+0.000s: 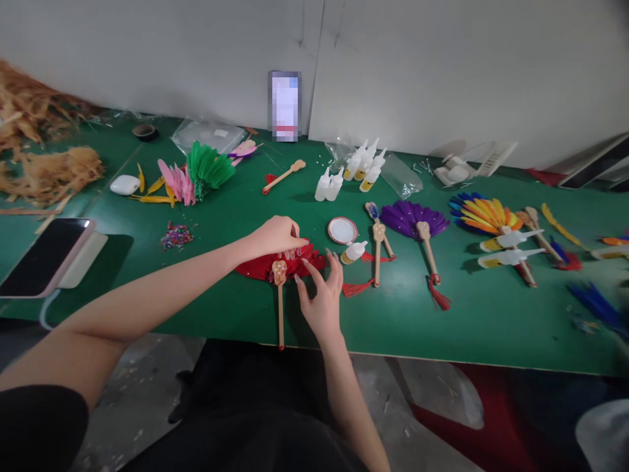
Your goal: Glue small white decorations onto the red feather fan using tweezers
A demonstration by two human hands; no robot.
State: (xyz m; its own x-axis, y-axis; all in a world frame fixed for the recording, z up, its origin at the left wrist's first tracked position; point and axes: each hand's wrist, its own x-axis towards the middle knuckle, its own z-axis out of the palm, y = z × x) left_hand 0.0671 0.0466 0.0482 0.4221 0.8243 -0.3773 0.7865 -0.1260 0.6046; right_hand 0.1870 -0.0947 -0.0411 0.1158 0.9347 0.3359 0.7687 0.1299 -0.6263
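A red feather fan (255,267) with a wooden handle (280,311) lies flat near the front edge of the green table (466,321). My left hand (278,236) rests on top of the fan's feathers, fingers curled down onto them. My right hand (322,292) sits at the fan's right edge, fingers spread and touching the red feathers. Just right of the hands are a small white glue bottle (354,252), a round red-rimmed lid (343,230) and a wooden handle with a red tassel (377,252).
A purple fan (413,219) and a multicoloured fan (484,215) lie to the right. Several white glue bottles (361,167) stand at the back. Green and pink feathers (196,174), sequins (175,235) and a phone (46,255) are on the left. Straw-coloured material (44,170) is piled far left.
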